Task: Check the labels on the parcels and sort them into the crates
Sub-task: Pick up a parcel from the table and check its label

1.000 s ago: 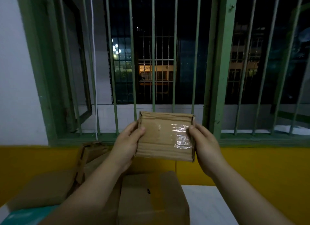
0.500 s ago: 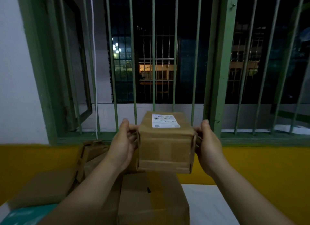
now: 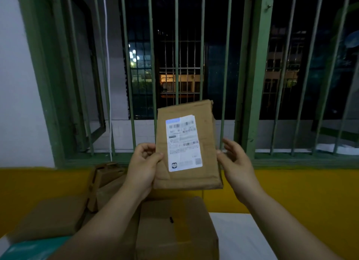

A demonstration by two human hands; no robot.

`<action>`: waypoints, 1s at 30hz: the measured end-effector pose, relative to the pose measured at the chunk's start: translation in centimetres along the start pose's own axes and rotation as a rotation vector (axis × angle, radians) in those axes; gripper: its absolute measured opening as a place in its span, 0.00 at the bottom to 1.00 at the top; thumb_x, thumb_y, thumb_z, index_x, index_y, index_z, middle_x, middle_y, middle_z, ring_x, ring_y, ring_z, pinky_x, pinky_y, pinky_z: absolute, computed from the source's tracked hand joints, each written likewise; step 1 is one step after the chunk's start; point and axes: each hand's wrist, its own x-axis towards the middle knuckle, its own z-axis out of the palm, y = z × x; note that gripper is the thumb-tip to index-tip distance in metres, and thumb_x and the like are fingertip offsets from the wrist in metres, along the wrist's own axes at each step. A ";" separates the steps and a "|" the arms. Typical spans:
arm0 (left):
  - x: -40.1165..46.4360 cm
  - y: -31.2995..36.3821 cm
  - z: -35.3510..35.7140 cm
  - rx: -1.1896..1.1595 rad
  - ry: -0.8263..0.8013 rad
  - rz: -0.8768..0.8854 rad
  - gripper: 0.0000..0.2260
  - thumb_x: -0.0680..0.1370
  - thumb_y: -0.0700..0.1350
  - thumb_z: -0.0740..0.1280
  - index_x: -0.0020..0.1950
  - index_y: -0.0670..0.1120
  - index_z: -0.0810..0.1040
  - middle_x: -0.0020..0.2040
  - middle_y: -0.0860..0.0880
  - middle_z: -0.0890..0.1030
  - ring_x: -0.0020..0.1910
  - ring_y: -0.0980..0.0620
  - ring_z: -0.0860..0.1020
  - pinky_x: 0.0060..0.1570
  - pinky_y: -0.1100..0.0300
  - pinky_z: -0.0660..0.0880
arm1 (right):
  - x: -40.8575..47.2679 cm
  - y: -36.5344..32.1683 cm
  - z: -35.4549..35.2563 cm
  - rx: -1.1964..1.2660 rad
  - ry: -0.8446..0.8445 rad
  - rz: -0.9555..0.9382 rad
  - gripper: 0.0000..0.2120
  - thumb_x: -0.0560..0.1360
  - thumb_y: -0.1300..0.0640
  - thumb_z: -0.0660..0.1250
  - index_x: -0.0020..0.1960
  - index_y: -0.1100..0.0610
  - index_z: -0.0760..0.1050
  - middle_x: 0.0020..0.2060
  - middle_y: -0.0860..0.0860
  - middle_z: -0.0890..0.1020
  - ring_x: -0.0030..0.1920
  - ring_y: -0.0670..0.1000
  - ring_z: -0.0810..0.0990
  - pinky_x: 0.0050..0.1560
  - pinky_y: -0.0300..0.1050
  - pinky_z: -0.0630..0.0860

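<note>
Wall [image 3: 17,85]: a white surface is occupying the far left edge of the view.
Window frame [image 3: 41,81]: a green frame with vertical bars [image 3: 151,65] is standing behind the work area; dark buildings with a few lit windows are showing through it.
Flat parcel [image 3: 50,219]: a brown cardboard parcel is lying low at the left, on the white table [image 3: 239,238].
Opened box [image 3: 105,180]: a cardboard box is sitting behind the flat parcel, against the yellow panel [image 3: 310,191], partly hidden by the left forearm.
Left hand [image 3: 142,167]: it is gripping the left edge of the held parcel, with the thumb lying on the front face and the fingers curling behind.
Held parcel [image 3: 206,143]: a brown cardboard parcel is being held upright in the air at the centre, above the table and in front of the window bars, leaning slightly.
Label [image 3: 183,142]: a white printed sheet is facing the camera on the parcel front; its text is too blurred to read.
Lower parcel [image 3: 174,226]: a larger cardboard box is resting on the table directly below the held parcel, apart from it.
Right hand [image 3: 238,165]: the fingers are spreading almost straight beside the parcel's right edge, with the thumb tip touching that edge; it is gripping nothing.
</note>
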 end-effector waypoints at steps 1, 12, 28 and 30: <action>0.1 -0.1 -0.1 -0.009 0.008 0.002 0.10 0.78 0.33 0.63 0.49 0.48 0.70 0.48 0.43 0.80 0.45 0.48 0.81 0.40 0.55 0.77 | 0.0 0.0 -0.1 0.024 -0.036 0.062 0.27 0.73 0.47 0.70 0.69 0.45 0.66 0.63 0.42 0.71 0.62 0.47 0.73 0.54 0.42 0.75; -1.7 0.6 1.3 0.102 -0.258 -0.046 0.11 0.79 0.55 0.60 0.55 0.54 0.79 0.49 0.51 0.85 0.50 0.52 0.83 0.56 0.47 0.77 | -0.8 0.3 0.8 0.017 -0.117 -0.086 0.15 0.77 0.59 0.67 0.59 0.42 0.73 0.51 0.41 0.81 0.50 0.38 0.80 0.46 0.35 0.79; -1.1 -0.1 1.1 -0.005 -0.134 -0.185 0.20 0.82 0.60 0.51 0.53 0.53 0.79 0.48 0.47 0.84 0.50 0.50 0.81 0.54 0.52 0.76 | -0.8 0.0 1.3 0.004 -0.066 -0.099 0.13 0.83 0.55 0.54 0.59 0.41 0.73 0.49 0.37 0.80 0.46 0.30 0.78 0.40 0.28 0.76; -1.1 -0.2 1.2 -0.013 -0.142 -0.189 0.20 0.81 0.60 0.51 0.52 0.52 0.79 0.46 0.48 0.84 0.49 0.50 0.81 0.53 0.53 0.76 | -0.8 0.1 1.3 0.014 -0.076 -0.085 0.13 0.83 0.57 0.55 0.59 0.42 0.73 0.50 0.38 0.80 0.47 0.32 0.79 0.39 0.29 0.76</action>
